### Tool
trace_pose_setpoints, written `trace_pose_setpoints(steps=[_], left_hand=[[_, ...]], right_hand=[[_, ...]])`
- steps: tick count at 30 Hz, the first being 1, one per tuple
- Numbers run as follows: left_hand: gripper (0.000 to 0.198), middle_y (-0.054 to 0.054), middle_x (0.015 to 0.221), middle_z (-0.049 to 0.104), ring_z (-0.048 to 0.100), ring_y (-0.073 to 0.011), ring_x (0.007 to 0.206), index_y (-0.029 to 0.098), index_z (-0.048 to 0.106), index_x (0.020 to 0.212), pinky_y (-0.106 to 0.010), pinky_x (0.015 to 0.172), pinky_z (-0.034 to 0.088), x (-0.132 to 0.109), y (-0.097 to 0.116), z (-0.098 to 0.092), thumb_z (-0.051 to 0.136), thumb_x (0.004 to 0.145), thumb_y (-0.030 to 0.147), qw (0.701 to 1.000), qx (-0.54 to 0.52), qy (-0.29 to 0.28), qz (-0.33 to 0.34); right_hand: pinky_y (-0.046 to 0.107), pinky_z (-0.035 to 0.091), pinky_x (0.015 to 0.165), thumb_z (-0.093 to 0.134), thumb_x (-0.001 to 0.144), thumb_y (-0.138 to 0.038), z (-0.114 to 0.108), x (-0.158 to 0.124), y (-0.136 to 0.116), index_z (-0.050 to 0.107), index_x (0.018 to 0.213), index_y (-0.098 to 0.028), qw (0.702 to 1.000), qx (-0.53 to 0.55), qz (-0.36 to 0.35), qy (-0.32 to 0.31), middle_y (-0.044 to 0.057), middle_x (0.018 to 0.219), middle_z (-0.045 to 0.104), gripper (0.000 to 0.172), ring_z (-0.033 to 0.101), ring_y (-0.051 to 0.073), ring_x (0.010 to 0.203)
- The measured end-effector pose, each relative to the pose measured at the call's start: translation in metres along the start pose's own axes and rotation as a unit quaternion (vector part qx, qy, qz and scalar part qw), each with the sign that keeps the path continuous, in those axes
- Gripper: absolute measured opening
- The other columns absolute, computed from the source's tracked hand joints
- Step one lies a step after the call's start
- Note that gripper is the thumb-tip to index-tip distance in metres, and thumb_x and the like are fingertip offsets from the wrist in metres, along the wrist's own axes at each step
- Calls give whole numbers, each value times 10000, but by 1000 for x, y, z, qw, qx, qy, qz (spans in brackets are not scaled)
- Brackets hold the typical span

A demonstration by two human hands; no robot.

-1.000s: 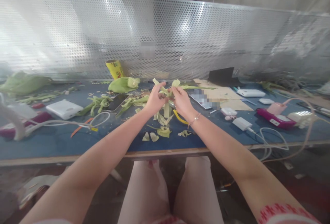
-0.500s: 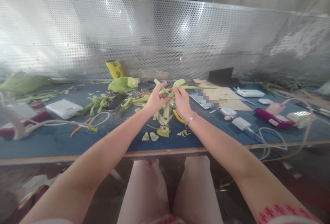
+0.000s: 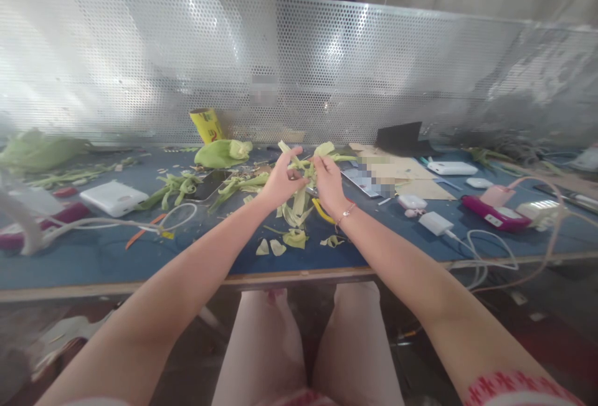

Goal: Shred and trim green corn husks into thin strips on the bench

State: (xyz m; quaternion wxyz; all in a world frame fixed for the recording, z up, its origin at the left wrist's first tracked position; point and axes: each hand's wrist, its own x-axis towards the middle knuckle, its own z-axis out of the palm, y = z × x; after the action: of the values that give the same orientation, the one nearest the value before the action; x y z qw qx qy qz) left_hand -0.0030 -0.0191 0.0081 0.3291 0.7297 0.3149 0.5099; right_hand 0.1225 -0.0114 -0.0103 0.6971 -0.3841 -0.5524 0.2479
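Observation:
Above the middle of the blue table, my left hand (image 3: 281,180) and my right hand (image 3: 328,183) meet on a bundle of pale green leaf strips (image 3: 324,149), which look like husk. Fingers of both hands are bent and pinched around it, partly hiding where they grip. Wide strips stick up between and beside the hands, and a thin green end points right. Below the hands lie loose leaf strips (image 3: 295,213) and torn leaf pieces (image 3: 295,239). A yellow-handled tool (image 3: 323,212) lies beside my right wrist, partly covered.
A leafy green head (image 3: 222,154) lies behind left, by a tilted yellow tube (image 3: 206,126). Knotted green strips (image 3: 180,188) and a white box-shaped device (image 3: 113,198) are at left. A phone (image 3: 362,182), brown paper (image 3: 402,169), white charger (image 3: 436,223) and cables are right. A perforated metal screen (image 3: 163,63) stands behind.
Both hands stay nearly in place on the leaf strips. The thin green end on the right reaches less far out than before. The view has shifted slightly.

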Motion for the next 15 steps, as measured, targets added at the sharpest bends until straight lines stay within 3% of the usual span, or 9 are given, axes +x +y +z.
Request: trace_pose_setpoints(steps=[15], left_hand=[[753,-105,1334,435,520,-28,642,287,358,1334,-212,600,502,-1,-2,-3,660,661,135,999,13,-29,8]], right_hand=[[251,349,592,463,833,-462,0,6,11,588,774,-199,999,29,18,-23,-11,714,529,297,463,107,668]])
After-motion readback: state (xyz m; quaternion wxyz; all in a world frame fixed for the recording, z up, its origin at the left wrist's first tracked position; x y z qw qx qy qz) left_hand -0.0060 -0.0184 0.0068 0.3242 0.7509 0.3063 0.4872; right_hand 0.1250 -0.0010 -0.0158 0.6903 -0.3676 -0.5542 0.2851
